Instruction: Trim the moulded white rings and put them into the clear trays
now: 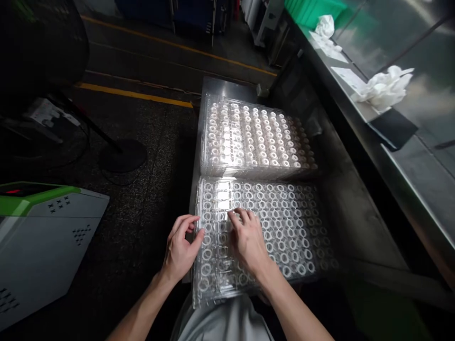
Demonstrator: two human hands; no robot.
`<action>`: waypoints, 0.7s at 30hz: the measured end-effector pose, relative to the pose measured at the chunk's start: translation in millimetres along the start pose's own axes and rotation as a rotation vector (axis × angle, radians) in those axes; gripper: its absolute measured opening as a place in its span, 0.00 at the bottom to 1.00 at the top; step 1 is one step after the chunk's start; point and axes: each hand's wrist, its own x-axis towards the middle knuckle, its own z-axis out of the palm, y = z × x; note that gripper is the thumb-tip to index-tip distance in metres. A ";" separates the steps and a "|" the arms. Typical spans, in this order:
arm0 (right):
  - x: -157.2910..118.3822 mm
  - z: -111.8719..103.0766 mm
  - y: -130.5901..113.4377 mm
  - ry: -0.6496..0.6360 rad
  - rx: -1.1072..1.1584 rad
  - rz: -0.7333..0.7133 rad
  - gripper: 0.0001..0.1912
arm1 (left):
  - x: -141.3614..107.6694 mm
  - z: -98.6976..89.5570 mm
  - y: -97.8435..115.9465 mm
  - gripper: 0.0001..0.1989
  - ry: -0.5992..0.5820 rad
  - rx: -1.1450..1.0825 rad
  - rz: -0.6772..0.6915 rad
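Observation:
A clear plastic tray (222, 284) lies in front of me, with rows of pale rings in its pockets. My left hand (183, 244) is at its left edge, thumb and fingers apart around a gap, holding nothing I can see. Over the tray's left-middle part, my right hand (247, 237) reaches down with bent, slightly spread fingers. Its fingertips are at or just above the pockets; whether they touch a ring is hidden. Behind this tray stands a stack of similar clear trays (227, 170), its top one filled with rows of pale ring-shaped parts.
On the right, a metal ledge (318, 59) carries crumpled white cloth or paper (387, 87), a dark flat object (394, 128) and a green bin (313, 12). At left are a grey-and-green machine (53, 237) and a round black stand base (122, 155).

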 end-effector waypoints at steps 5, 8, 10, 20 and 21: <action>-100.6 -6.6 35.2 0.144 0.137 0.070 0.21 | 0.2 -2.4 -5.3 0.13 0.003 -0.031 -0.001; -153.1 -2.7 34.4 0.100 0.129 0.157 0.26 | 2.3 -5.1 -10.0 0.14 -0.003 -0.041 0.022; -172.2 2.2 27.8 0.064 0.126 0.189 0.31 | 4.2 -7.2 -12.4 0.15 -0.003 -0.039 0.043; -176.3 1.0 2.6 -0.104 0.114 0.165 0.35 | 8.8 -8.1 -14.6 0.18 0.002 0.006 0.058; -174.1 0.0 0.3 -0.142 0.103 0.163 0.35 | 9.2 -7.8 -14.5 0.18 0.004 0.007 0.057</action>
